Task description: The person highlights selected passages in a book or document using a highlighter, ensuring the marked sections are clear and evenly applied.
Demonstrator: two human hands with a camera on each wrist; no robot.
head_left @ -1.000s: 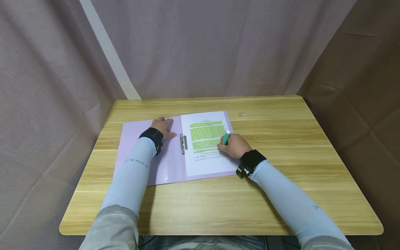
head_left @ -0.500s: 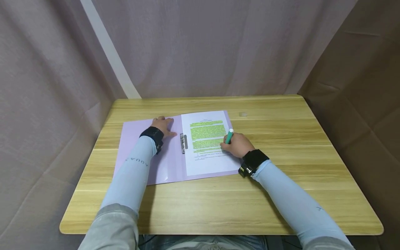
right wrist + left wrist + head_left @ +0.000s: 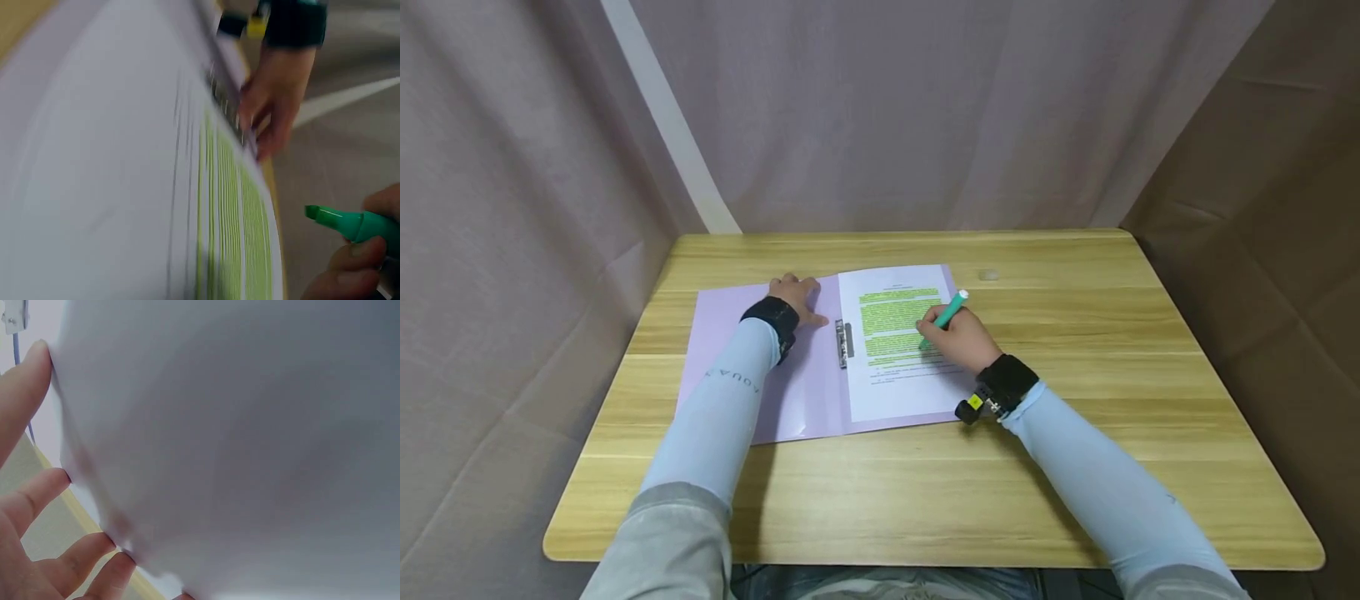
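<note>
Green highlighter (image 3: pixel 950 312) sits pinched in the right hand (image 3: pixel 958 337) over the printed page (image 3: pixel 898 342), its tip hidden behind the fingers in the head view. Left hand (image 3: pixel 795 296) lies flat, fingers spread, on the lilac folder (image 3: pixel 752 367); the right wrist view is blurred.

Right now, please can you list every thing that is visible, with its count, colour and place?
table: one, light wood, in front of the person.
folder: one, lilac, lying open on the table, left of centre.
clip: one, grey metal, along the folder's spine.
sheet: one, white, printed text mostly marked yellow-green, on the folder's right half.
highlighter: one, green, above the sheet.
small pale object: one, on the table beyond the sheet; too small to identify.
curtains: greyish, behind and beside the table.
left hand: flat on the folder's left half.
right hand: holds the highlighter.
</note>
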